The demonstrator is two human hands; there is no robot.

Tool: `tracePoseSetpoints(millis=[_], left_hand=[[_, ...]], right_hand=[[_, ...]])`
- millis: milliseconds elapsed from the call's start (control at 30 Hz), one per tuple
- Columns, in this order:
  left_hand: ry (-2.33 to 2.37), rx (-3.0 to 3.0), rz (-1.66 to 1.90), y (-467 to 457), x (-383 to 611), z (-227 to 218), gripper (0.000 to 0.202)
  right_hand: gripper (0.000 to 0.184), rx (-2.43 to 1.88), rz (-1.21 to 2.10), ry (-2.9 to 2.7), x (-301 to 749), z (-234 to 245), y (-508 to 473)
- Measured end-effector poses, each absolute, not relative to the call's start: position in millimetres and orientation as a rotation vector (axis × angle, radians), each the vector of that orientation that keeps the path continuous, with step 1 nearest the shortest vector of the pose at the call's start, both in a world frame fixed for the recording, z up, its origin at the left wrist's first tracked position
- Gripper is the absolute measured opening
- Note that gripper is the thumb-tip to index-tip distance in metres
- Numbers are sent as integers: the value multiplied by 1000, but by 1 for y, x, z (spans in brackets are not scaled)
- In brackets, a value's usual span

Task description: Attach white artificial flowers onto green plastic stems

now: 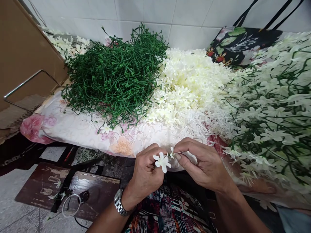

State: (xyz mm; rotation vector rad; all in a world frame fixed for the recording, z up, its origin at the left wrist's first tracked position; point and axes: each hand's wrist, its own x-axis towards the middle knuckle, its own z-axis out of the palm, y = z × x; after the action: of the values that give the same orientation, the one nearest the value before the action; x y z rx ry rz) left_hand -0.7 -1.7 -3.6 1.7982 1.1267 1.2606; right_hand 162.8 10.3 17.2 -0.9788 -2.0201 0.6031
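My left hand point(148, 170), with a metal watch at its wrist, is closed around an artificial flower stem, and a white blossom point(162, 162) sticks out beside the thumb. The stem itself is mostly hidden by the fingers. Close by on the right, my right hand point(202, 163) pinches a thin white strand between thumb and forefinger. A smaller white blossom point(172, 153) sits at the strand's left end, between the two hands. Both hands are over my lap, at the front edge of the floral cloth point(97, 137).
Green plastic stems point(116, 71) are heaped at the back left. Loose white blossoms point(194, 77) lie in the middle, with white stamen pieces point(199, 123) before them. Assembled flowers point(274, 113) fill the right. A floral bag point(243, 45) leans on the wall; a cardboard box point(26, 42) stands left.
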Motion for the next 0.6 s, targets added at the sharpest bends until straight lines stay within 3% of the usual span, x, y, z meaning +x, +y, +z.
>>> tracePoseSetpoints(millis=[600], left_hand=[[1139,1764,1209,3,1,3,19]], right_hand=[[15,-937,505,-2104,158,9,11]])
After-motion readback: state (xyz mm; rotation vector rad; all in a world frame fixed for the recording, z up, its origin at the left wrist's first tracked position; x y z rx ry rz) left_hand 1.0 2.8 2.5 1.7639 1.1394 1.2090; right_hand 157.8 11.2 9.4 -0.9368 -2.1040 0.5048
